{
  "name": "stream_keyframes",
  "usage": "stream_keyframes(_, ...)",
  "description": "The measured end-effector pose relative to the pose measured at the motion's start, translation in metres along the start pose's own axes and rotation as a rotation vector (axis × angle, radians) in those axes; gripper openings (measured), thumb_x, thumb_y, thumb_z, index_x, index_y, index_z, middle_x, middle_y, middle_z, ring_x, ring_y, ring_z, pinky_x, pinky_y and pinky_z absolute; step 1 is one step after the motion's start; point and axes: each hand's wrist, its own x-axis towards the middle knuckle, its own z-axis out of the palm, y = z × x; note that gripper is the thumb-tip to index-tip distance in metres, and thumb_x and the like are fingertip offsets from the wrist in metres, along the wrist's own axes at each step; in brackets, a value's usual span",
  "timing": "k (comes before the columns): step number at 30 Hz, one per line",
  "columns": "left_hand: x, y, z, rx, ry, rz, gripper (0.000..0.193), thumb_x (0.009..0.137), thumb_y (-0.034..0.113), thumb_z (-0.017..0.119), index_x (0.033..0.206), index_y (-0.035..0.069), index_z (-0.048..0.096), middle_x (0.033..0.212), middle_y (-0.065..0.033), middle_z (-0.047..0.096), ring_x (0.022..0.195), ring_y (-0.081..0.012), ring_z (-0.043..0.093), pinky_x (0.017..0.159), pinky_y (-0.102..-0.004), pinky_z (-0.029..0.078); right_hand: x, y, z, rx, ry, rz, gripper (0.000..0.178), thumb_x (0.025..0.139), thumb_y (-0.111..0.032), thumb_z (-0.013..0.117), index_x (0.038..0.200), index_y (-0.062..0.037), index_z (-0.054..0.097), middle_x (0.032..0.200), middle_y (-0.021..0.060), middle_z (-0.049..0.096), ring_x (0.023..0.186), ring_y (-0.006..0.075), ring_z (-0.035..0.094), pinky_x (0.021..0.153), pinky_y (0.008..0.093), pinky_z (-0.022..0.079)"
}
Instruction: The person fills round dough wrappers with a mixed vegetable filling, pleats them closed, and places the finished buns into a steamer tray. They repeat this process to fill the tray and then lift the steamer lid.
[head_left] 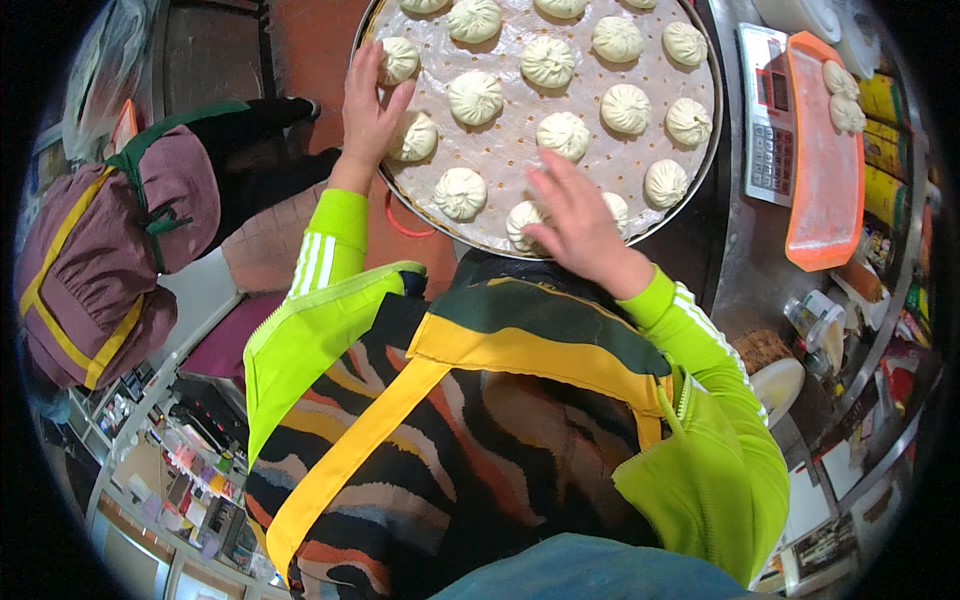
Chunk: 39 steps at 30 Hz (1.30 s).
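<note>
1. Many pleated buns (548,62) sit spaced apart on a big round tray (715,100) w/ a perforated liner (620,160), at the top of the view.
2. Their L hand (372,115) is at the tray's left edge, fingers extended & close together, thumb well out — beside two buns; can't tell re: contact.
3. Their R hand (582,215) is over the near side, fingers out & slightly spread, thumb apart, partly hiding buns; can't tell if touching.
4. To the right: digital scale (768,160), then orange tray (825,205) w/ two more buns.
</note>
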Motion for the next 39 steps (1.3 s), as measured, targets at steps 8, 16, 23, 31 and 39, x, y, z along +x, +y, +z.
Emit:
stream_keyframes(8, 0.035, -0.005, -0.001, 0.283, -0.138, 0.002, 0.080, 0.081, 0.036, 0.082, 0.146, 0.004, 0.047, 0.143, -0.0219, 0.051, 0.131, -0.0392, 0.050, 0.108, -0.0459, 0.043, -0.017, -0.002, -0.020, 0.015, 0.076, 0.075, 0.052, 0.079, -0.014, 0.078, 0.126, -0.0009, 0.059, 0.138, 0.0216, 0.054, 0.119, 0.0428, 0.057, 0.099, 0.0470, 0.049)
stream_keyframes(16, 0.117, 0.020, 0.004, 0.422, -0.168, -0.098, 0.079, 0.084, 0.040, 0.077, 0.148, 0.010, 0.042, 0.136, -0.0209, 0.054, 0.117, -0.0425, 0.059, 0.097, -0.0497, 0.051, -0.008, -0.025, -0.026, 0.126, 0.034, 0.081, 0.054, 0.080, -0.016, 0.077, 0.129, -0.0026, 0.059, 0.137, 0.0211, 0.054, 0.117, 0.0413, 0.058, 0.097, 0.0465, 0.050)
stream_keyframes(23, 0.164, 0.019, 0.022, 0.481, -0.385, -0.073, 0.071, 0.084, 0.034, 0.075, 0.147, 0.014, 0.047, 0.127, -0.0232, 0.057, 0.113, -0.0418, 0.062, 0.092, -0.0496, 0.054, -0.014, -0.021, -0.037, 0.092, 0.075, 0.128, 0.053, 0.080, -0.014, 0.078, 0.128, -0.0019, 0.060, 0.137, 0.0212, 0.054, 0.116, 0.0400, 0.060, 0.096, 0.0458, 0.050)
stream_keyframes(31, 0.169, 0.015, 0.041, 0.397, -0.247, -0.016, 0.070, 0.086, 0.037, 0.075, 0.145, 0.009, 0.049, 0.128, -0.0235, 0.057, 0.113, -0.0427, 0.062, 0.094, -0.0482, 0.053, -0.013, -0.012, -0.038, 0.103, 0.094, 0.113, 0.051, 0.079, -0.013, 0.078, 0.125, -0.0013, 0.061, 0.135, 0.0214, 0.056, 0.111, 0.0396, 0.062, 0.093, 0.0442, 0.052)
stream_keyframes(39, 0.113, 0.006, -0.028, 0.213, -0.185, -0.122, 0.065, 0.085, 0.033, 0.077, 0.140, 0.007, 0.054, 0.136, -0.0183, 0.056, 0.120, -0.0416, 0.057, 0.101, -0.0472, 0.048, -0.003, -0.003, -0.038, 0.112, 0.118, 0.112, 0.047, 0.080, -0.013, 0.078, 0.122, -0.0013, 0.062, 0.133, 0.0210, 0.057, 0.105, 0.0384, 0.064, 0.088, 0.0435, 0.053)
